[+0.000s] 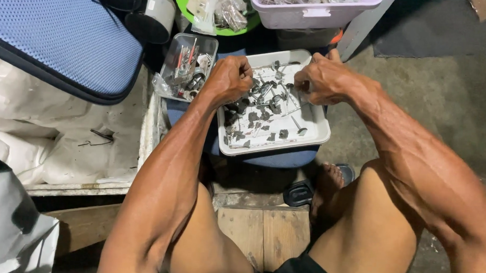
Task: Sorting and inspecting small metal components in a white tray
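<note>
Sorting small metal parts (265, 107) over the white tray (316, 135): my left hand (230, 78) is fisted, contents unseen; my right hand (323, 79) pinches one part. Many pieces remain in the tray; I judge the work midway.

Clear plastic packets (218, 9) are lying heaped in a round green bowl (241, 27) at the top, holding small pale parts. Another crumpled clear packet (163, 85) is sitting beside the small metal tray (173, 53). No labels, signs or screens are showing.

Glossy white plastic tray (318, 135) holds dull grey metal parts (262, 113).
</note>
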